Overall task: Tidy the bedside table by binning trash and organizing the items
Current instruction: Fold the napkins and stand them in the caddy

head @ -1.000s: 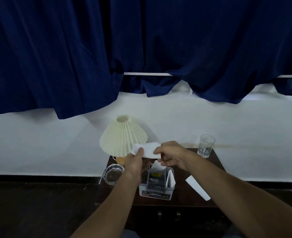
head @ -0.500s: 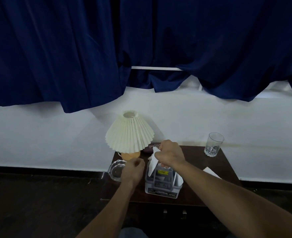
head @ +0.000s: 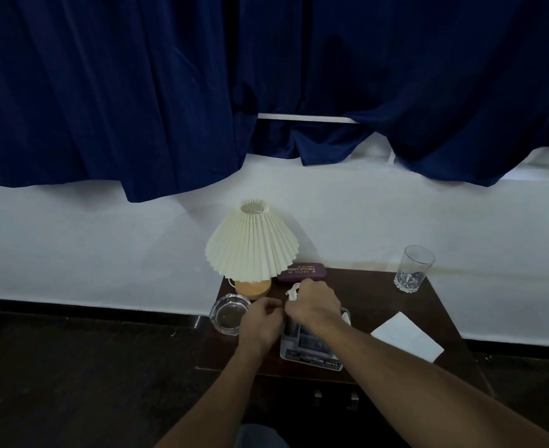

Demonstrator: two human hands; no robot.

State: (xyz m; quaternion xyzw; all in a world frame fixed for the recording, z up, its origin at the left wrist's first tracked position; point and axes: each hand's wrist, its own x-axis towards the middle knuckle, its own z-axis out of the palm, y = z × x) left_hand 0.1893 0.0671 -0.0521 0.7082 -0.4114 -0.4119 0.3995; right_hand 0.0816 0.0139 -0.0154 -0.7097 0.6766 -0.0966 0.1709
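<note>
Over the organizer [head: 312, 352], right hand [head: 315, 307] clutches white tissue [head: 293, 291]: looks light, soft, crumples, grab anywhere; left hand [head: 262, 321] curled alongside, hold unclear.

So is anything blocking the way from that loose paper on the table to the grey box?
No object does: only bare table shows between the folded paper and the grey organizer. The person's own forearm crosses above that gap, right hand at the organizer.

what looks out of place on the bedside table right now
A loose white paper lies crooked to the edges of the table near its front right, apart from the box. The right hand grips a crumpled paper above the box. Nothing looks spilled or broken.
</note>
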